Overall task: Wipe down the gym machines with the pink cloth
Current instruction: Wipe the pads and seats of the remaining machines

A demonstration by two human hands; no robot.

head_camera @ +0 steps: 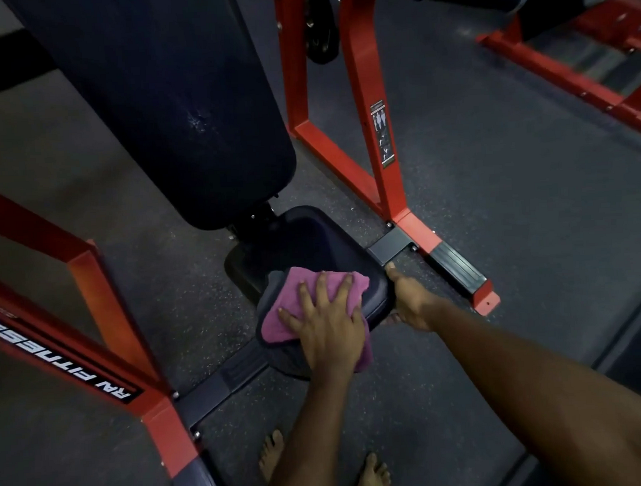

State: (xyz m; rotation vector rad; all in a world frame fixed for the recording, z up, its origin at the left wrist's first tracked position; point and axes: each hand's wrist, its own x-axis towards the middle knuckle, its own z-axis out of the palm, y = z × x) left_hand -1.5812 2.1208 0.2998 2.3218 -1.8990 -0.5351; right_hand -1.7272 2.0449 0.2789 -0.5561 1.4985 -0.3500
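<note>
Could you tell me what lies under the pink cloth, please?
The pink cloth lies on the black seat pad, which shows beyond it. The left hand presses flat on top. The pad surface directly beneath is covered, so its state cannot be seen.

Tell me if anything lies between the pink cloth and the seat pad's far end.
Nothing visible does. The left hand presses the pink cloth on the seat pad, at its near end; the pad is bare up to the backrest. The right hand holds the pad's right edge, beside the cloth.
</note>
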